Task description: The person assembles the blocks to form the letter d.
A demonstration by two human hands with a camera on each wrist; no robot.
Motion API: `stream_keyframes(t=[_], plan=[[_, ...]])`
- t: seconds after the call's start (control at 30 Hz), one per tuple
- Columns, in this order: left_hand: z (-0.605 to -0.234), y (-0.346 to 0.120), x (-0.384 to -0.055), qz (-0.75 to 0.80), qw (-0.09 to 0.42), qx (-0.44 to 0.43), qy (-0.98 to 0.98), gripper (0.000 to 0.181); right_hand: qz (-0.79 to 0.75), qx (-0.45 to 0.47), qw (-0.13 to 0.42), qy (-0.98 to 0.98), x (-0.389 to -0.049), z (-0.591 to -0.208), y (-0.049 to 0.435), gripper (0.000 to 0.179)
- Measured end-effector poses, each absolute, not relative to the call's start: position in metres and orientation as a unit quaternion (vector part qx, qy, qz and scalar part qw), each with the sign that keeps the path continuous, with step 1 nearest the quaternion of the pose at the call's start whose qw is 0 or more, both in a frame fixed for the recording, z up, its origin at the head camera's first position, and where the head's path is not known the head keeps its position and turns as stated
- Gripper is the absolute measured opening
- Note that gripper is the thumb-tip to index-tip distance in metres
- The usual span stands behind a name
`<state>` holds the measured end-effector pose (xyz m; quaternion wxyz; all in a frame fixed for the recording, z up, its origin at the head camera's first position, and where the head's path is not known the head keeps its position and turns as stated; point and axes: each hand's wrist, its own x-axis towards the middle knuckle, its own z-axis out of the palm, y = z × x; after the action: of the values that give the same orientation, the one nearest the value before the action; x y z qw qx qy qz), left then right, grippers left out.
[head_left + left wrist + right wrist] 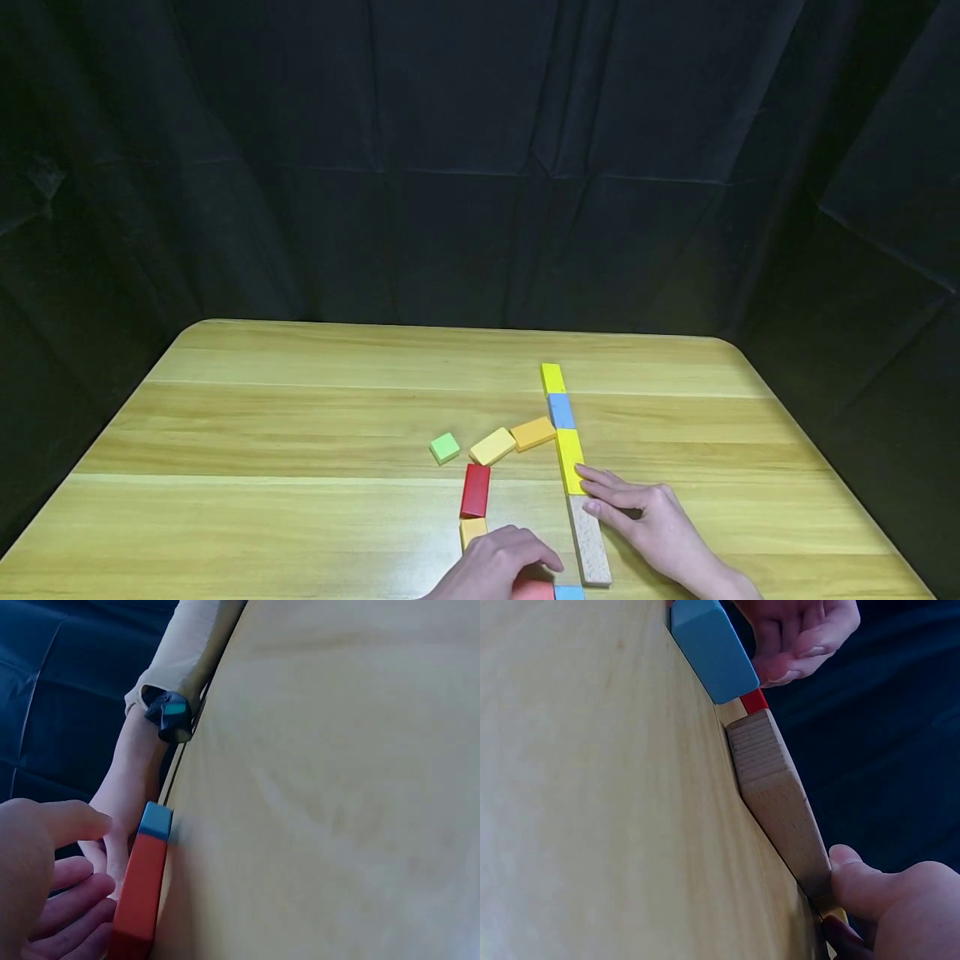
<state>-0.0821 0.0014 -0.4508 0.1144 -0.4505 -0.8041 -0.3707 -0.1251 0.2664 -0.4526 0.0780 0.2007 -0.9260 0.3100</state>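
In the head view my right hand (652, 517) lies along the right side of a block row. Its thumb touches the speckled, pale wooden block (589, 540), and its fingertips rest at the long yellow block (570, 461) just beyond. My left hand (498, 562), fingers loosely bent and spread, hovers beside the coral-red block (534, 590) at the near edge of the view. Against that block's end sits a light blue block (569, 592). The left wrist view shows the left thumb and fingers apart, next to the red block (141, 896).
Beyond the long yellow block, a blue block (561, 411) and a small yellow block (552, 378) continue the row. Orange (533, 433), pale yellow (492, 447), red (475, 490) and light orange (473, 531) blocks curve leftward. A green block (445, 448) lies apart on the wooden table (262, 417).
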Motion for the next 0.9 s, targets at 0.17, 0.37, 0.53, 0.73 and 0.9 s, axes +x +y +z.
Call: stream_keyframes(t=[0.17,0.37,0.53,0.73,0.9], plan=[[-0.444,-0.005,-0.084,-0.397,0.12,-0.421,-0.807,0.018,0.31,0.203,0.079,-0.925,-0.124,-0.453,0.266,0.029],[-0.427,-0.016,-0.089,-0.431,0.103,-0.351,-0.825,0.017,0.309,0.204,0.079,-0.926,-0.125,-0.453,0.266,0.03],[-0.415,-0.032,-0.102,-0.433,0.09,-0.264,-0.857,0.02,0.306,0.201,0.077,-0.927,-0.125,-0.453,0.266,0.03],[-0.416,-0.052,-0.124,-0.426,0.107,-0.193,-0.877,0.027,0.31,0.199,0.077,-0.927,-0.124,-0.453,0.266,0.031],[-0.422,-0.065,-0.139,-0.413,0.128,-0.167,-0.886,0.031,0.318,0.206,0.082,-0.922,-0.124,-0.454,0.266,0.03]])
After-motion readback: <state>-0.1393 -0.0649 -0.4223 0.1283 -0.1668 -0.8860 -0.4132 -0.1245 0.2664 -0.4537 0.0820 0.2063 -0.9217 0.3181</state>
